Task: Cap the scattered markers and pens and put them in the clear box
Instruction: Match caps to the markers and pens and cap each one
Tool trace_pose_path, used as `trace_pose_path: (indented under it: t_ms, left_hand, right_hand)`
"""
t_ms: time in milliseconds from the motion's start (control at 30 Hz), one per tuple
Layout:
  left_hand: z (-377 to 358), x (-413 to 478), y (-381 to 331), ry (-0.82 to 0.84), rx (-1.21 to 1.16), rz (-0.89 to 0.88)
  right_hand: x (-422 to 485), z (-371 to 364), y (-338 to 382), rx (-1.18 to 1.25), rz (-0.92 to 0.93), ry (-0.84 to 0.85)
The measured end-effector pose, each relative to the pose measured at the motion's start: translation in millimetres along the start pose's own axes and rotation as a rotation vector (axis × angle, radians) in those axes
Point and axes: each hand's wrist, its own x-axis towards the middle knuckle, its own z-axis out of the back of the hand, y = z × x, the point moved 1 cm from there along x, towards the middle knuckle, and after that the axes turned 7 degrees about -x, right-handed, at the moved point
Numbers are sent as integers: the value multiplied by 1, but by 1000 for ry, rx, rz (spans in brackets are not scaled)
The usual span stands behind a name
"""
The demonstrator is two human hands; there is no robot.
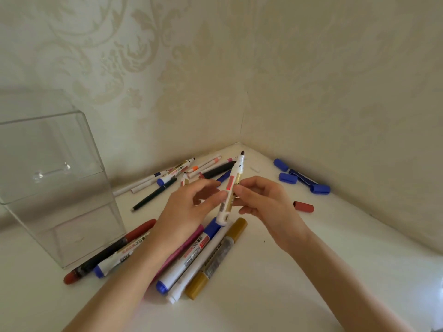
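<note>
Marker held: the white marker (pixel 230 190) stood tilted between both hands, its dark tip uncapped and pointing up and away from the person, probably so the bare end was free to take a cap.
Left hand: the left hand (pixel 189 212) was partly closed, thumb and fingertips pinching the marker's barrel from its own side; the other fingers were loose.
Right hand: the right hand (pixel 261 204) was curled, fingertips on the same barrel from the opposite side; a gold strip showed by its fingers, and I could not tell whether that was a second pen or part of the label.
Loose caps: two blue caps (pixel 287 177) and a red cap (pixel 303 206) lay on the table (pixel 311 271) beyond and outward of the right hand, within its reach, which suited a cap pickup by that hand.
Clear box: the clear box (pixel 55 188) stood empty, well apart, outward of the left hand, its open side seemingly facing the pens.
Pile near: a gold marker (pixel 217 258) and blue-capped markers (pixel 189 255) lay just under and behind the hands.
Pile far: thin pens (pixel 167 178) lay scattered beyond the left hand, toward the wall corner.
Judgement: capping seemed the step in hand; nothing was boxed yet.
</note>
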Motion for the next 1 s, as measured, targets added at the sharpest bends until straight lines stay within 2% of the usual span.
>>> trace_pose_path:
  t_ms: [200,367,433,500,567,600,733,833,1000]
  left_hand:
    - [-3,-2,-14,46,-199,-27]
    - [0,-4,-13,26,-302,51]
    - [3,-5,-13,5,-409,116]
    - [6,-5,-13,-26,-472,159]
    - [7,-5,-12,-42,-477,167]
    - [7,-4,-12,-42,-476,169]
    - [8,-5,-11,-44,-483,176]
    - [9,-6,-11,-46,-444,161]
    - [6,-7,-6,-15,-178,33]
  right_hand:
    - [-3,-9,-2,24,-16,36]
    - [1,9,-3,-311,-8,29]
    - [18,36,-9,-493,43,-198]
    - [41,71,-18,-841,21,-415]
    - [63,96,-30,-1148,-33,-405]
    - [71,103,-38,-1229,-42,-380]
    - [83,107,-57,-1391,-50,-374]
    - [77,99,-48,-1270,-5,-352]
    - [27,45,-5,-468,255,-90]
